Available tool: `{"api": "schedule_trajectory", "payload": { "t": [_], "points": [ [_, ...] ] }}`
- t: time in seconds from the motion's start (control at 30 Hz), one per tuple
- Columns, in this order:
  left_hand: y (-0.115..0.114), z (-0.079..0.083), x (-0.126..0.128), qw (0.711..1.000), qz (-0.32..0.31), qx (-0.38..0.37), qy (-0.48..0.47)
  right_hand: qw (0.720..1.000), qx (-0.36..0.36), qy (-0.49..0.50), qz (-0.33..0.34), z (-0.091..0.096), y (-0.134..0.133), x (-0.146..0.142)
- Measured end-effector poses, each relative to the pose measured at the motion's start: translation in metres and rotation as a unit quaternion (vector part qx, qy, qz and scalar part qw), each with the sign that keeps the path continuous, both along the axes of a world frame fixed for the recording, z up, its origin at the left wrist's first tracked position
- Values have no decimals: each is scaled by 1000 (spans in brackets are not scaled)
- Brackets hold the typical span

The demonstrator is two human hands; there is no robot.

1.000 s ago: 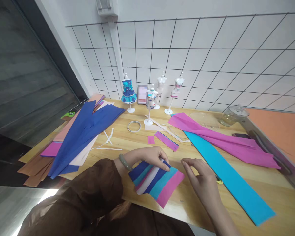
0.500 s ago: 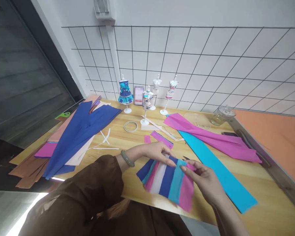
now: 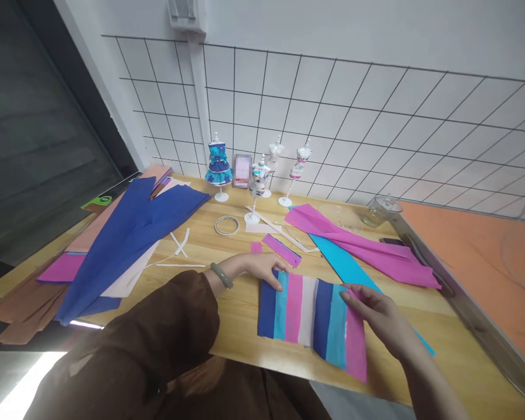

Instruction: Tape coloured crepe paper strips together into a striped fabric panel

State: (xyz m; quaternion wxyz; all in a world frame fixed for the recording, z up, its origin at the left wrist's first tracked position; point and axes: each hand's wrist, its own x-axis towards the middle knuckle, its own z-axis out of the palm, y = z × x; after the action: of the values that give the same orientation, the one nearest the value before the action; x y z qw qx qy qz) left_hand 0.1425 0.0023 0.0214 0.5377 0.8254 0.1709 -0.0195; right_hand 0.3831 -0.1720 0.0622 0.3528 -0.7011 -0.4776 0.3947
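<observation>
A striped panel of crepe paper (image 3: 307, 309), in blue, turquoise, pink and white bands, is stretched between my two hands above the front of the table. My left hand (image 3: 266, 267) pinches its upper left corner at the blue and turquoise bands. With thumb and fingers, my right hand (image 3: 374, 309) grips the upper right edge near the pink band. The panel bends slightly around the white band. Just behind it lie a pink strip with a dark edge (image 3: 282, 249) and a small pink piece (image 3: 256, 247).
Small dress forms stand at the back, one in a blue ruffled dress (image 3: 219, 166). A tape roll (image 3: 226, 226) lies before them. Blue crepe paper (image 3: 126, 245) covers the left side; pink (image 3: 359, 248) and turquoise (image 3: 339, 256) lengths lie right, near a glass pot (image 3: 380, 211).
My left hand has slid left along the top edge to the far corner. The striped panel, bunched and slanted before, is now spread wider and flatter.
</observation>
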Motion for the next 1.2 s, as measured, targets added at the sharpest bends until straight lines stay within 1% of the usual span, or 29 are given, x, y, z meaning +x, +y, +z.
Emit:
{"api": "schedule_trajectory", "payload": {
  "t": [0.13, 0.27, 0.33, 0.4, 0.47, 0.5, 0.53, 0.6, 0.67, 0.7, 0.73, 0.8, 0.9, 0.97, 1.07, 1.13, 1.2],
  "points": [
    [11, -9, -16, 999, 26, -30, 1, 999, -12, 18, 44, -11, 12, -4],
    [19, -15, -32, 998, 41, -50, 7, 997, -10, -16, 80, -24, 27, -11],
    [21, -20, -40, 997, 47, -53, 22, 995, -6, -49, 90, -30, 31, -12],
    [22, -25, -48, 997, 59, -37, 38, 992, 6, -102, 79, -36, 31, -13],
    [22, -27, -56, 996, 75, -12, 44, 987, 30, -147, 49, -38, 28, -17],
    [21, -28, -59, 996, 83, 0, 43, 987, 44, -154, 31, -39, 25, -20],
    [21, -27, -62, 995, 90, 8, 42, 988, 56, -142, 16, -39, 22, -26],
    [20, -26, -67, 994, 103, 14, 43, 995, 67, -68, 3, -41, 16, -39],
    [20, -25, -71, 992, 116, 10, 45, 998, 40, 47, 22, -44, 14, -54],
    [20, -25, -72, 991, 123, 8, 45, 994, 22, 100, 29, -47, 14, -59],
    [19, -25, -73, 990, 130, 5, 47, 989, 7, 141, 31, -50, 15, -64],
    [18, -25, -74, 988, 145, -10, 57, 981, -8, 191, 13, -55, 16, -69],
    [14, -23, -76, 982, 166, -58, 73, 977, 4, 212, -21, -55, 13, -73],
    [12, -22, -77, 977, 183, -82, 75, 975, 10, 221, -13, -50, 7, -77],
    [11, -23, -79, 974, 193, -96, 68, 972, 1, 233, 12, -42, -1, -82],
    [13, -27, -81, 975, 187, -109, 55, 971, 6, 240, -16, -40, -3, -78],
    [14, -29, -84, 974, 184, -121, 48, 965, 19, 250, -77, -41, -3, -68]
  ]
}}
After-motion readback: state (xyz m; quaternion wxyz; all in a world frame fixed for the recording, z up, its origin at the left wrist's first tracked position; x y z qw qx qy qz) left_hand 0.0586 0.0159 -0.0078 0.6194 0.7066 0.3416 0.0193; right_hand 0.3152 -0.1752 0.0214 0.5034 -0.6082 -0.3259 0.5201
